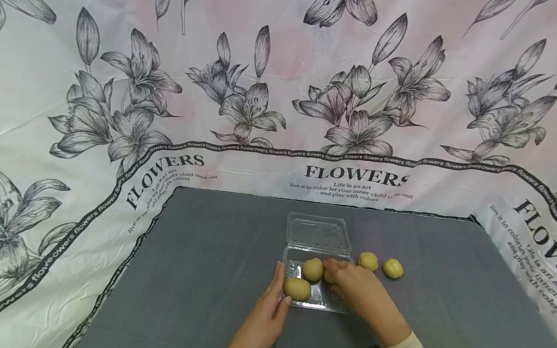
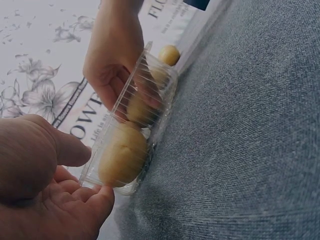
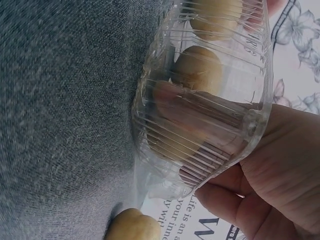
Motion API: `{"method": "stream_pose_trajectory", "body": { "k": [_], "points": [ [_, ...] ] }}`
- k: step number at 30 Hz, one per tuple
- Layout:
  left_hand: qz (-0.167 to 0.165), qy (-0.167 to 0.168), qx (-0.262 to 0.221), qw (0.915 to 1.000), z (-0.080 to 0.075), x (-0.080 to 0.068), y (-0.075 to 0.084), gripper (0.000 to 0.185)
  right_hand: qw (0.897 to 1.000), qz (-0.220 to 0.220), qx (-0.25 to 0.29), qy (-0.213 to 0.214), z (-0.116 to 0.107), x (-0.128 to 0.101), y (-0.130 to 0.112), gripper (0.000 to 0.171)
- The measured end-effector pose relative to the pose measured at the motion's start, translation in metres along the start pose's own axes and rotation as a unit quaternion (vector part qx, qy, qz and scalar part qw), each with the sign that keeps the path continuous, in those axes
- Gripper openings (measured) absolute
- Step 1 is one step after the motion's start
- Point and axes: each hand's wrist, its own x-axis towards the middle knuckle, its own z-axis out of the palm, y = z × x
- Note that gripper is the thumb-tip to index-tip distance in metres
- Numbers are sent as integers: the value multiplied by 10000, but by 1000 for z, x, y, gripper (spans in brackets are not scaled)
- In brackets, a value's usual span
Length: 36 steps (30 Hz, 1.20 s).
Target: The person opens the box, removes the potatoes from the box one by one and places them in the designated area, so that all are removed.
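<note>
While the left hand (image 1: 264,309), spread, touches the left edge of the box (image 1: 317,294), the right hand (image 1: 357,287) holds a fruit (image 1: 329,277) by its right edge. Two more fruits (image 1: 298,289) lie inside; two loose fruits (image 1: 393,268) sit beside it on the tabletop (image 1: 196,270).
</note>
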Motion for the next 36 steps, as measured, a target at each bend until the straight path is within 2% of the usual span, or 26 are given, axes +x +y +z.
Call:
{"method": "stream_pose_trajectory", "body": {
  "k": [12,23,36],
  "points": [
    [14,-21,-83,10000,0,0,-1,69,10000,-46,82,23,1,0,0,50],
    [-74,-45,-19,10000,2,1,-1,71,9985,90,446,-307,-8,-1,0,53],
    [-173,-112,6,9998,4,2,0,71,9976,67,673,-126,-18,-10,3,58]
  ]
}}
